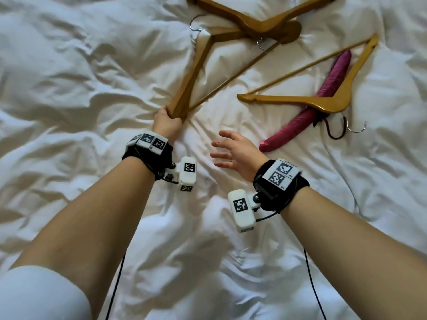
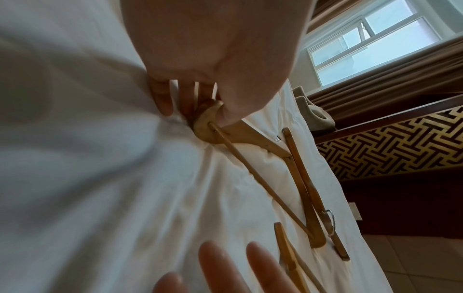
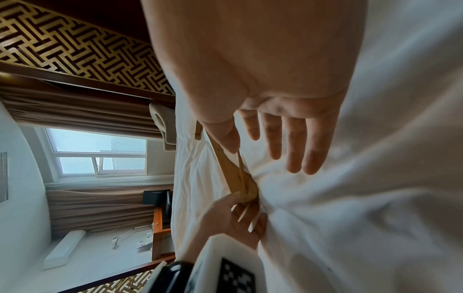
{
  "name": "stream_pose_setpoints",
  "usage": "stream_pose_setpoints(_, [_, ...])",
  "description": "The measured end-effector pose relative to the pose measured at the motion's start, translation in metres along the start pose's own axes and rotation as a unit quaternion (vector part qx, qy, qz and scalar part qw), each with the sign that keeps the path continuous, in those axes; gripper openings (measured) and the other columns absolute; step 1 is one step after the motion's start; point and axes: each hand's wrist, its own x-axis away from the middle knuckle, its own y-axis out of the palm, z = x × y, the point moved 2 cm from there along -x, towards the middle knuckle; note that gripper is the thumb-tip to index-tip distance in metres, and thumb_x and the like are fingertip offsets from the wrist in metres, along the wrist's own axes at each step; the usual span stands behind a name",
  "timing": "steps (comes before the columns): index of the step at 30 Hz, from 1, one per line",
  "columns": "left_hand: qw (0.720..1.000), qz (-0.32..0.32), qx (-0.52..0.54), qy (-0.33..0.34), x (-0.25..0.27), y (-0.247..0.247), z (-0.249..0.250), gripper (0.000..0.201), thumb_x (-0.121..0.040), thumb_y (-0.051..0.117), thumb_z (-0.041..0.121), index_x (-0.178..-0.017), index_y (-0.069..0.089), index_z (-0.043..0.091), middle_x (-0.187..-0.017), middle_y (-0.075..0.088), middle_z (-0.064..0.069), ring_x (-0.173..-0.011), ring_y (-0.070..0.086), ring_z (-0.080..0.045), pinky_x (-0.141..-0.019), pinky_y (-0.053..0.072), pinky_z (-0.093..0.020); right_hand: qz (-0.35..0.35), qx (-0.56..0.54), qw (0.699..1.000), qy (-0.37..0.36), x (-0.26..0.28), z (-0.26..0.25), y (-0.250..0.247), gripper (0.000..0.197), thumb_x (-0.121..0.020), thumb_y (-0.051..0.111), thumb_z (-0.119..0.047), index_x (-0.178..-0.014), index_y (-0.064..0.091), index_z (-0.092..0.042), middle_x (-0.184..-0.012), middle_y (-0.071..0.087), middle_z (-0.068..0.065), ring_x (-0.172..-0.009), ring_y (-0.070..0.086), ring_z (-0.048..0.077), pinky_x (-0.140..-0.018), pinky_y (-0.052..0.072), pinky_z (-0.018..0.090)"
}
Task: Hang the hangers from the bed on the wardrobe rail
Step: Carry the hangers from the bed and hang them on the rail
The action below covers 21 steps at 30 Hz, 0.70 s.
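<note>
1. Both forearms reach out from the bottom of the head view, each wrist wrapped in a black band carrying white marker blocks.
2. Gripped by the left hand (image 1: 166,121), the nearest wooden hanger (image 1: 198,65) lies on the white duvet (image 1: 69,88), its shoulder end pinched between thumb and curled fingers; the left wrist view shows the thumb on top of the rounded tip and the fingers underneath, pressing into the fabric.
3. That hanger's silver hook (image 1: 195,25) points away from the person, and its far shoulder end is crossed by a second wooden hanger (image 1: 261,17) at the top edge of the frame.
4. To the right, the right hand (image 1: 233,153) hovers just above the duvet with fingers spread and relaxed, holding nothing and touching no hanger.
5. Further right lies a third wooden hanger (image 1: 323,102), with its hook (image 1: 354,127) turned toward the person.
6. Under that third hanger rests a magenta padded hanger (image 1: 307,116), lying diagonally, with a dark hook (image 1: 332,132) beside the silver one.
7. All four hangers are on the bed, well apart from any wardrobe rail, which no view shows.
8. Beyond the bed, the wrist views show a patterned gold-and-dark panel (image 2: 388,144), brown curtains (image 3: 82,111) and a window (image 2: 375,45).
</note>
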Motion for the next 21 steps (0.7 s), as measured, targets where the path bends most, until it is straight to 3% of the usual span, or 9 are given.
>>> stream_pose_setpoints(2, [1.0,0.001,-0.02,0.005,0.01,-0.002,0.01,0.055,-0.078,0.059,0.016,-0.132,0.053,0.01,-0.117,0.063,-0.011,-0.101,0.063,-0.028,-0.086,0.052,-0.033,0.002,0.002,1.0,-0.001,0.001,-0.001,-0.002,0.041,-0.099,0.053,-0.011,-0.138,0.045,-0.016,-0.13,0.059,0.012,-0.101,0.064,0.028,-0.082,0.056,0.04])
stream_pose_setpoints(5, [0.999,-0.021,-0.034,0.007,0.019,0.002,0.014,0.038,-0.083,0.063,0.013,-0.12,0.062,0.009,-0.096,0.065,-0.009,-0.084,0.063,-0.025,-0.068,0.046,-0.029,0.006,0.004,1.0,0.005,0.006,-0.004,-0.002,0.04,-0.097,0.054,-0.01,-0.136,0.046,-0.016,-0.129,0.059,0.012,-0.1,0.065,0.029,-0.078,0.057,0.038])
stream_pose_setpoints(9, [0.998,-0.06,-0.019,-0.013,0.034,0.008,0.014,0.029,-0.081,0.069,0.016,-0.108,0.06,0.013,-0.094,0.066,-0.005,-0.087,0.065,-0.024,-0.079,0.054,-0.035,0.013,0.017,1.0,0.004,0.014,-0.01,-0.001,0.042,-0.097,0.054,-0.01,-0.138,0.045,-0.017,-0.126,0.06,0.012,-0.102,0.066,0.03,-0.08,0.057,0.04])
stream_pose_setpoints(12, [0.996,-0.088,-0.003,-0.017,0.052,0.008,0.02,0.023,-0.08,0.069,0.011,-0.095,0.053,0.017,-0.086,0.063,-0.004,-0.081,0.063,-0.024,-0.073,0.052,-0.034,0.018,0.034,0.999,-0.003,0.019,-0.019,0.001,0.046,-0.098,0.053,-0.011,-0.142,0.043,-0.019,-0.124,0.06,0.007,-0.111,0.065,0.032,-0.087,0.056,0.044])
stream_pose_setpoints(15, [0.991,-0.132,0.022,-0.025,0.073,0.006,0.024,0.031,-0.077,0.071,0.007,-0.103,0.054,0.007,-0.09,0.064,-0.009,-0.077,0.064,-0.021,-0.063,0.052,-0.03,0.012,0.061,0.998,-0.007,0.028,-0.023,0.008,0.051,-0.098,0.053,-0.012,-0.146,0.04,-0.024,-0.123,0.058,0.004,-0.107,0.064,0.03,-0.087,0.056,0.043])
stream_pose_setpoints(18, [0.985,-0.167,0.027,-0.033,0.098,-0.002,0.019,0.046,-0.069,0.075,0.013,-0.11,0.058,0.0,-0.092,0.068,-0.013,-0.08,0.067,-0.021,-0.064,0.051,-0.031,-0.002,0.085,0.996,-0.001,0.037,-0.021,0.021,0.057,-0.098,0.053,-0.014,-0.151,0.035,-0.026,-0.118,0.057,0.001,-0.1,0.06,0.026,-0.087,0.055,0.04])
stream_pose_setpoints(21, [0.978,-0.203,0.034,-0.03,0.123,-0.01,0.012,0.015,-0.076,0.072,0.004,-0.089,0.064,0.005,-0.087,0.066,-0.015,-0.082,0.065,-0.025,-0.071,0.05,-0.035,-0.014,0.1,0.995,0.011,0.041,-0.017,0.032,0.058,-0.099,0.054,-0.017,-0.152,0.031,-0.027,-0.125,0.057,0.002,-0.099,0.06,0.025,-0.088,0.053,0.04])
